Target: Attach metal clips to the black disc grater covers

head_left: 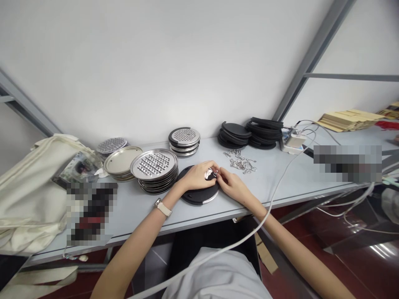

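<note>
A black round disc (pixel 199 196) with a strip of silvery rim lies on the table in front of me. Across its upper right part my left hand (pixel 199 176) is closed, thumb and fingers gripping it near the edge. A small white piece (pixel 208 173) shows between those fingers; what it is I cannot make out. My right hand (pixel 232 185) pinches a small metal clip (pixel 215 175) at the disc's right edge, its fingertips touching the left hand's. Beyond the right hand lies a loose heap of metal clips (pixel 241 162).
Left stand a stack of round metal graters (pixel 154 164) and a stack of plain metal discs (pixel 123 160). Behind are black-edged graters (pixel 185 137) and black round covers (pixel 235 131). A white cable (pixel 276 193) crosses over my right forearm. A power strip (pixel 294 141) sits right.
</note>
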Demonstrator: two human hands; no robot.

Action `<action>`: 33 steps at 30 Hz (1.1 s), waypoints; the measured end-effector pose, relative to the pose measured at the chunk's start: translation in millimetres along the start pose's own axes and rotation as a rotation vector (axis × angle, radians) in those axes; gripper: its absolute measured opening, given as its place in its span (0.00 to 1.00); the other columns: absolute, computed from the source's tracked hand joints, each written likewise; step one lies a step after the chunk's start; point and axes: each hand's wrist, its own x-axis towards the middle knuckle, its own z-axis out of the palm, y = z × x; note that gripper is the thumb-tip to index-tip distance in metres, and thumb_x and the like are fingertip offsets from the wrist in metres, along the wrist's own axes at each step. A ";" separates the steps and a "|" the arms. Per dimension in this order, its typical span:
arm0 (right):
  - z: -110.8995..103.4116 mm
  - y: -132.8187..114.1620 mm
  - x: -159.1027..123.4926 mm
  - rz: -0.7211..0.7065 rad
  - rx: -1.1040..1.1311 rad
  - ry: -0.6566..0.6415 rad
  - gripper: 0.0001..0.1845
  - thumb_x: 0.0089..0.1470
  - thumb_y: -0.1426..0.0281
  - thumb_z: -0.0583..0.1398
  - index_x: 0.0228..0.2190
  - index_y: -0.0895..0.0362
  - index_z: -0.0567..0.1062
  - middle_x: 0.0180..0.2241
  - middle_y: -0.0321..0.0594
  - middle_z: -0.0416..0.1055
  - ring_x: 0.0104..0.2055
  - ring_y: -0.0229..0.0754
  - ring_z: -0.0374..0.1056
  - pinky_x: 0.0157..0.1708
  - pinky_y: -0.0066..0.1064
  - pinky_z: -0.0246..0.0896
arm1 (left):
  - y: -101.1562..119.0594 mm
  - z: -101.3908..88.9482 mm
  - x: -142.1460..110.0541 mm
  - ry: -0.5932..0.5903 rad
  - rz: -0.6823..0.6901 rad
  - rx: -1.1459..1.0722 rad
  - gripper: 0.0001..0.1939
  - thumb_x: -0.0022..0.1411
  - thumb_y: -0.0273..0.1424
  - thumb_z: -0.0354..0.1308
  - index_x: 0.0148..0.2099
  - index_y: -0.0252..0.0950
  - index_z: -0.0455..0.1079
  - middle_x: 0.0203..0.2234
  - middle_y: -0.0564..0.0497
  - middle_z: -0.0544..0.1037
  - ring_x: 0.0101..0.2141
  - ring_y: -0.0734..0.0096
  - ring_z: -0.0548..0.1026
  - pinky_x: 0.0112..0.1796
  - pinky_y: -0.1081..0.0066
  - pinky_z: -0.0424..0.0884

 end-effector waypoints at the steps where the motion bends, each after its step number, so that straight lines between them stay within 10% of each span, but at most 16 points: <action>1: 0.2 0.2 0.0 -0.004 -0.001 0.003 0.09 0.61 0.66 0.48 0.32 0.55 0.65 0.23 0.36 0.69 0.24 0.40 0.64 0.26 0.28 0.52 | -0.1 -0.1 0.0 0.000 0.001 -0.004 0.15 0.53 0.26 0.56 0.44 0.39 0.65 0.40 0.53 0.76 0.42 0.66 0.74 0.44 0.68 0.68; 33: -0.9 -3.6 -0.8 0.035 -0.024 0.012 0.11 0.61 0.67 0.47 0.26 0.54 0.59 0.20 0.34 0.64 0.23 0.40 0.61 0.26 0.28 0.49 | -7.4 1.9 1.6 -0.008 -0.030 -0.125 0.12 0.53 0.27 0.58 0.42 0.38 0.68 0.38 0.53 0.78 0.41 0.69 0.75 0.45 0.70 0.69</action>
